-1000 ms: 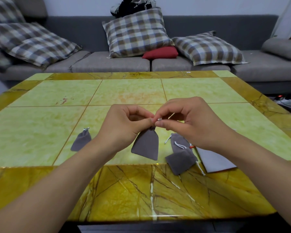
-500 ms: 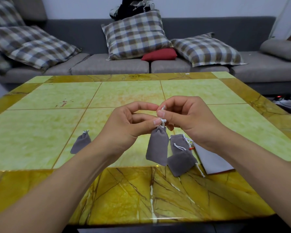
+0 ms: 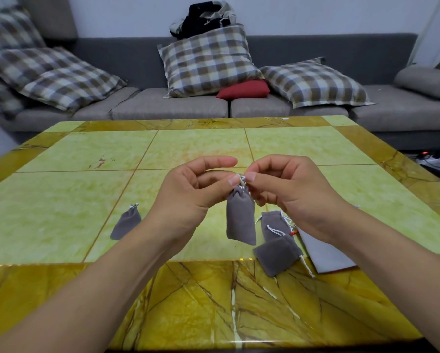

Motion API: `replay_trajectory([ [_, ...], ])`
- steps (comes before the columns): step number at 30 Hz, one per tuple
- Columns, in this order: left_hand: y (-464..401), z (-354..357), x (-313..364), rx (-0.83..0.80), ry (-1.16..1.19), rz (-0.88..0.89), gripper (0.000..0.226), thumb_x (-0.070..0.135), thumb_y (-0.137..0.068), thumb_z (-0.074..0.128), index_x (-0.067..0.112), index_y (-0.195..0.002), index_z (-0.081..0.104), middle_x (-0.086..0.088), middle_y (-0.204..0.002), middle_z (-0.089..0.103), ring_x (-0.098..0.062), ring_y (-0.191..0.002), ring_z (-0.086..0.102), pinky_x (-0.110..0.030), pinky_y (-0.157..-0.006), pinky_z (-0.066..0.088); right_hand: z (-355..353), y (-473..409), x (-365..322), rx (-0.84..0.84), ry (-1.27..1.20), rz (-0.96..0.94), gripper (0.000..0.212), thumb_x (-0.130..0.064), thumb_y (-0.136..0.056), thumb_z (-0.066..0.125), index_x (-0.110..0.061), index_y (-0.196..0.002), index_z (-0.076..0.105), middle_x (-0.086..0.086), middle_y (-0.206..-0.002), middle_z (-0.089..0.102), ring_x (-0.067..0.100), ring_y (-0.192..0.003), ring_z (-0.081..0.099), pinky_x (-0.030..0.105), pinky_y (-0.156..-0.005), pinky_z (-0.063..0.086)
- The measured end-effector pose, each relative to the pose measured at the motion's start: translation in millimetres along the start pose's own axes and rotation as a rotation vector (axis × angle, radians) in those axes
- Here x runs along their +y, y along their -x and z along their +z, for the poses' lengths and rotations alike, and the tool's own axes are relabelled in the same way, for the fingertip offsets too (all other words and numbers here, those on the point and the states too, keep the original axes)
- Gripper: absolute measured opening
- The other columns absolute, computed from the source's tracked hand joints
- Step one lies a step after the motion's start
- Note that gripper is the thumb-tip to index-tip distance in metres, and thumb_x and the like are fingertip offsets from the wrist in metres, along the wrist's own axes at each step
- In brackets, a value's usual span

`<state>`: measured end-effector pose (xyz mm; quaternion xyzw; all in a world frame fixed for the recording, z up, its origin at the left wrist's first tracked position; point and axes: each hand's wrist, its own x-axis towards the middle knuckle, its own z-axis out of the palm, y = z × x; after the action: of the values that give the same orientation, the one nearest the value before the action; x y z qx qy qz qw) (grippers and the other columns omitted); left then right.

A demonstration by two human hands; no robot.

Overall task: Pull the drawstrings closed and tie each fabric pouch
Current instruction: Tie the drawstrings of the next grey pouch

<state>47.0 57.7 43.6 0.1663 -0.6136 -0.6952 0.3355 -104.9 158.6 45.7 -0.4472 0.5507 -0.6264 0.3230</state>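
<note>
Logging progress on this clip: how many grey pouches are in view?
4: held pouch hanging from both hands, tied pouch lying left, two overlapping pouches right. More may hide under the right arm.

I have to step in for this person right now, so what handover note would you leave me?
Left hand and right hand both pinch the white cord at the neck of the held pouch, which hangs cinched above the table.
Done: left pouch, neck gathered.
Left: finish this knot, then the two stacked pouches, cords loose, beside a grey sheet.
</note>
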Motion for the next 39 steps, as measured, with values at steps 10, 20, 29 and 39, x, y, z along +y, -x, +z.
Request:
replay_trajectory([
  [10,-0.6,2.6,-3.1,0.109,-0.139,0.084,0.020,0.006,-0.080,0.072,0.009,-0.099,0.075,-0.007,-0.091,0.078,-0.016,-0.088,0.073,-0.030,-0.086,0.058,12.6,6.5,0.0,0.113,-0.264,0.168,0.025,-0.013,-0.066,0.075,0.000,-0.087,0.075,0.012,-0.076,0.072,0.013,-0.064,0.062,0.016,-0.059,0.053],
  [20,-1.5,4.1,-7.0,0.177,-0.211,0.152,0.013,0.004,-0.083,0.072,0.013,-0.091,0.076,-0.001,-0.084,0.078,-0.011,-0.081,0.073,-0.026,-0.078,0.058,14.9,7.9,-5.5,0.145,-0.299,0.230,0.019,0.001,-0.081,0.070,0.009,-0.098,0.070,0.011,-0.077,0.071,0.011,-0.064,0.064,0.016,-0.062,0.055],
  [29,0.9,7.9,-10.1,0.240,-0.288,0.222,0.011,0.006,-0.084,0.072,0.016,-0.089,0.076,0.002,-0.082,0.077,-0.008,-0.080,0.073,-0.019,-0.073,0.056,16.8,12.2,-6.1,0.083,-0.274,0.251,0.025,-0.014,-0.074,0.073,0.000,-0.095,0.075,0.012,-0.089,0.074,0.015,-0.079,0.066,0.022,-0.074,0.054],
  [39,5.0,11.1,-10.7,0.239,-0.289,0.208,0.015,0.006,-0.083,0.072,0.019,-0.090,0.077,0.005,-0.085,0.078,-0.007,-0.085,0.073,-0.017,-0.075,0.055,21.7,12.5,4.6,0.116,-0.274,0.304,0.018,-0.010,-0.087,0.068,0.001,-0.101,0.074,0.014,-0.095,0.074,0.020,-0.090,0.066,0.033,-0.085,0.049],
])
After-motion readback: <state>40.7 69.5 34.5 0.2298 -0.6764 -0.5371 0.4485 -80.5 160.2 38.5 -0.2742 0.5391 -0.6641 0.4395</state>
